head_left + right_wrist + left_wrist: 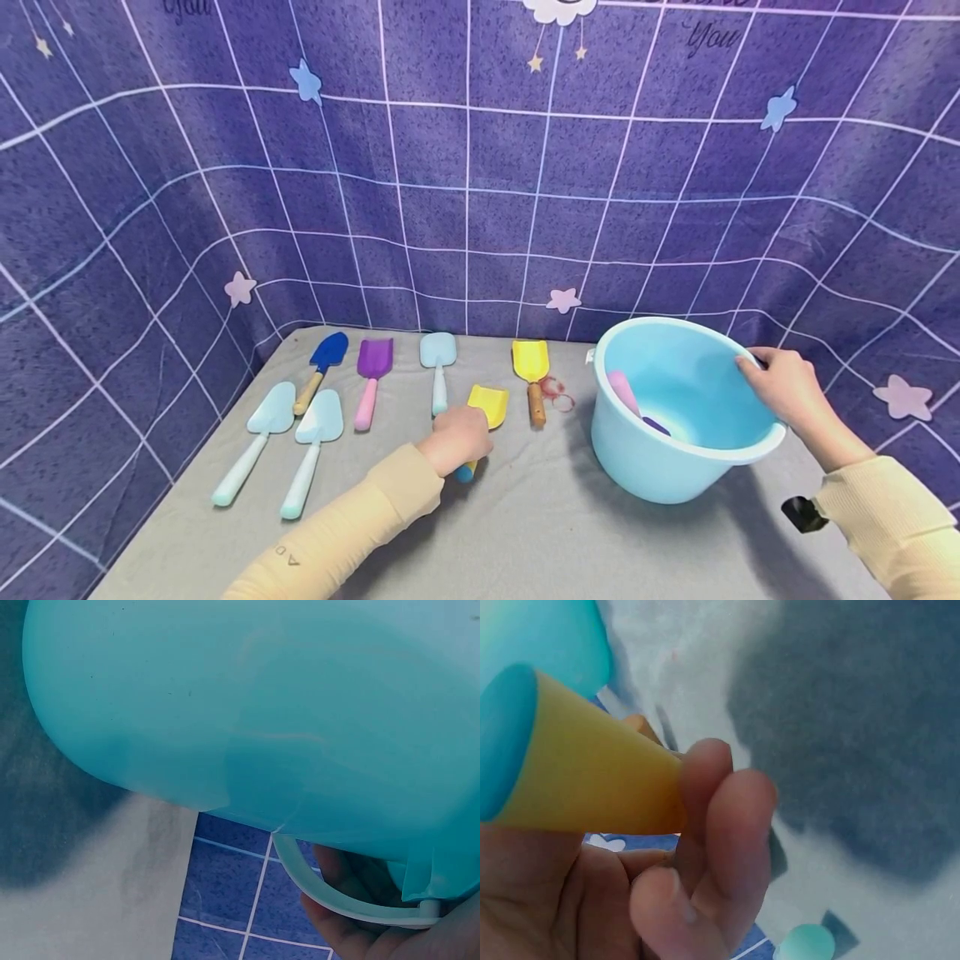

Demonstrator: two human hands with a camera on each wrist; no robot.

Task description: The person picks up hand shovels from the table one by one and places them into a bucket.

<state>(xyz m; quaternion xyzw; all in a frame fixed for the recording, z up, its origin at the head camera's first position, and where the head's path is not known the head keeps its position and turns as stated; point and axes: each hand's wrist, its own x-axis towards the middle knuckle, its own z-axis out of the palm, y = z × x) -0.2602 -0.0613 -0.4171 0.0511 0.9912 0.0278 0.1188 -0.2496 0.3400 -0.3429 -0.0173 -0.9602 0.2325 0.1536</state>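
Note:
My left hand (pixel 459 437) grips a small yellow toy shovel (pixel 487 404) over the grey cloth. Its yellow handle (pixel 592 757), with a blue end, crosses the palm in the left wrist view. My right hand (pixel 787 385) holds the rim of a light blue bucket (pixel 652 471), which is tilted. In the right wrist view the fingers curl by the bucket's pale carrying handle (pixel 337 900). Inside the bucket lies a toy with a pink handle (pixel 622 392) and a dark purple part, mostly hidden by the wall.
Other toy shovels lie on the grey cloth (pixel 525 533): a yellow one (pixel 531 362) with a brown handle, a purple one (pixel 375 358), a dark blue one (pixel 328 350), and several pale blue ones, one (pixel 438 350) beyond my left hand. A purple-blue curtain (pixel 465 208) hangs behind.

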